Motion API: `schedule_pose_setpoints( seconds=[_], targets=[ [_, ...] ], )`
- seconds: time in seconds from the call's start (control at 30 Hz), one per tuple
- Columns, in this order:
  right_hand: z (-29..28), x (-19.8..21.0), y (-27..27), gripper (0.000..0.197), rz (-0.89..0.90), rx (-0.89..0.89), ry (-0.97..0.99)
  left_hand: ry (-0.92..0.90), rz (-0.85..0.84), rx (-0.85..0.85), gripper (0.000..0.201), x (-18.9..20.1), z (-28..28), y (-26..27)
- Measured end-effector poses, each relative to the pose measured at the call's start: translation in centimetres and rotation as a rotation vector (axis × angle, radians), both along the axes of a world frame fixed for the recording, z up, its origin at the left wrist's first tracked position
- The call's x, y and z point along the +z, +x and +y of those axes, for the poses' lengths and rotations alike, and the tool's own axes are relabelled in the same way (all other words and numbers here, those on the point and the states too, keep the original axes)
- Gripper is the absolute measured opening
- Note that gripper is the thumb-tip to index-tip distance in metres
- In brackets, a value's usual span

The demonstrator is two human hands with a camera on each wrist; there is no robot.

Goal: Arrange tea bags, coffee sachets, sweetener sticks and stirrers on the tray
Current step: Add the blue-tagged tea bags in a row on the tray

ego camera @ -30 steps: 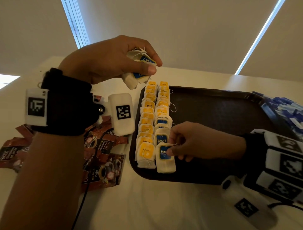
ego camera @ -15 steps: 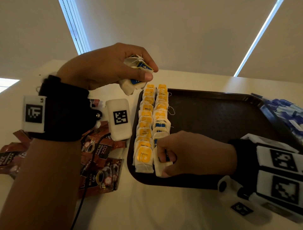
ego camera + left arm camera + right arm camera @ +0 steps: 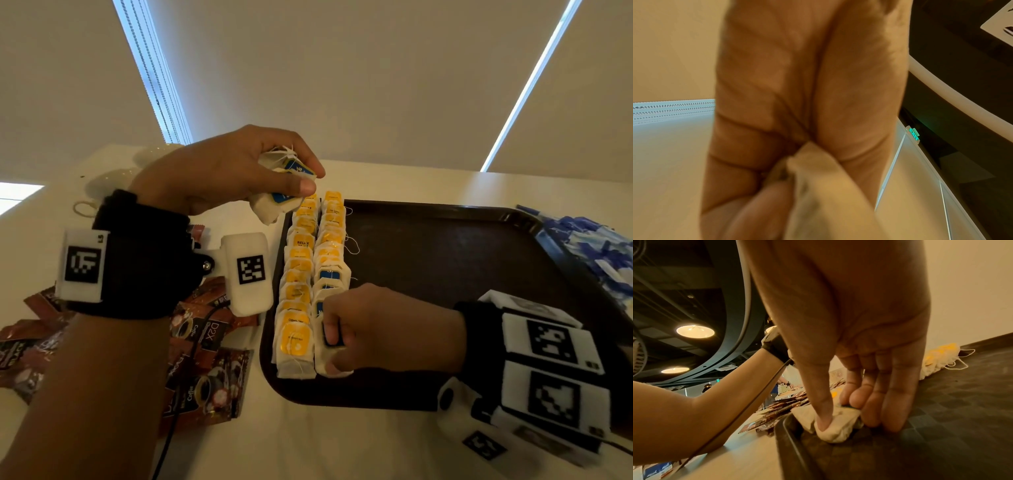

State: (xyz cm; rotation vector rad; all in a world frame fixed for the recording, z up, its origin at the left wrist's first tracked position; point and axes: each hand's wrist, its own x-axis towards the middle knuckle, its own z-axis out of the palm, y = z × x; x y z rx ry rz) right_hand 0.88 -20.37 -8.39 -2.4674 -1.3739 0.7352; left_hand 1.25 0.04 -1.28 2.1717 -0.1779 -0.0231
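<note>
Two rows of tea bags (image 3: 301,270) lie along the left side of the dark brown tray (image 3: 445,267), yellow-labelled ones and a few blue-labelled ones. My right hand (image 3: 334,346) is over the near end of the right row and pinches the nearest blue-labelled tea bag (image 3: 838,426) between thumb and fingers, pressing it onto the tray floor (image 3: 941,418). My left hand (image 3: 301,178) is raised above the tray's far left corner and grips a small bunch of blue-labelled tea bags (image 3: 274,205). Their white cloth (image 3: 818,186) shows in the left wrist view.
Brown coffee sachets (image 3: 202,370) are scattered on the white table left of the tray. A heap of blue and white sticks (image 3: 596,246) lies beyond the tray's right edge. The tray's middle and right floor holds nothing. Window blinds stand behind the table.
My right hand has slid over the nearest blue tea bag and now pinches it against the tray. My left hand, still gripping its bunch, has dropped slightly toward the tray.
</note>
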Motion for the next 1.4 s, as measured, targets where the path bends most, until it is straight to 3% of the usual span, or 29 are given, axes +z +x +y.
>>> schedule_pose_setpoints(
  seconds=[0.17, 0.33, 0.47, 0.8, 1.0, 1.1, 1.27, 1.4],
  targets=[
    [-0.2, 1.4, 0.2, 0.026, 0.001, -0.115, 0.053, -0.012, 0.004, -0.014, 0.024, -0.2, -0.2, 0.1],
    [-0.2, 4.0, 2.1, 0.018, 0.227, -0.493, 0.506, -0.068, 0.013, -0.092, 0.03, -0.2, -0.7, 0.0],
    [0.3, 4.4, 2.5, 0.027, 0.397, -0.605, 0.712, -0.039, 0.032, -0.156, 0.04, -0.6, -1.4, 0.3],
    [0.1, 3.7, 3.5, 0.01, 0.61, -0.715, 0.814, 0.076, 0.057, -0.214, 0.052, -1.4, -2.0, 1.1],
    [-0.7, 3.8, 4.0, 0.007, 0.639, -0.755, 0.899, 0.155, 0.028, -0.234, 0.015, -1.3, -1.7, 1.0],
    [-0.9, 3.6, 4.1, 0.009, 0.665, -0.766, 0.887, 0.147, 0.021, -0.246, 0.012, -1.1, -1.7, 0.9],
    [-1.2, 3.7, 4.1, 0.007, 0.791, -0.759, 0.905, 0.031, 0.015, -0.173, 0.017, -1.1, -1.7, 1.0],
    [-1.0, 3.7, 4.0, 0.006, 0.813, -0.761, 0.899, 0.064, -0.006, -0.178, 0.029, -1.1, -2.2, 1.2]
  ],
)
